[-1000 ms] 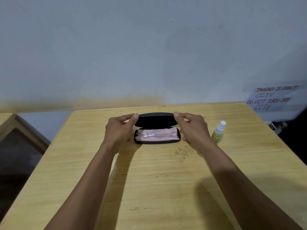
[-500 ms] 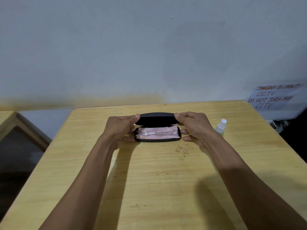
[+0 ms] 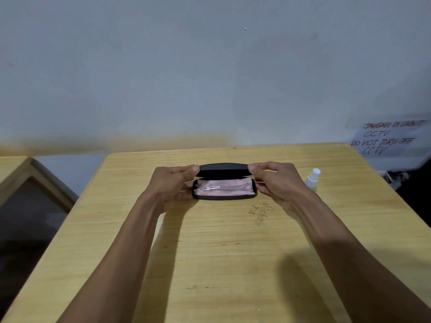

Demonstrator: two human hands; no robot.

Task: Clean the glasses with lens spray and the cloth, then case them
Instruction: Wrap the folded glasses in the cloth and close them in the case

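From the head camera, a black glasses case (image 3: 224, 181) sits on the far half of a wooden table (image 3: 210, 264), lid partly raised and hinged along the far edge. The left hand (image 3: 172, 185) pinches the left end of the lid (image 3: 222, 169) between thumb and fingertips, with lower fingers against the base. The right hand (image 3: 275, 183) mirrors it on the right end, so both hands are closed on the case. Inside the base lies a pink cloth (image 3: 225, 187), and across it a clear-framed pair of glasses (image 3: 219, 188) (faint, mostly a pale streak, so how they are folded cannot be told). A small white lens spray bottle (image 3: 312, 179) stands upright just beyond the right wrist, apart from the case.

Whether the lid is being opened or closed cannot be judged from this alone. With the glasses and cloth already inside, it reads most like the closing step. To do it well, the lid should come down evenly at both ends so the hinge does not twist, with the lower fingers steadying the base against the table. The cloth edges and temple tips need to sit fully inside the rim, or the lid may pinch them.
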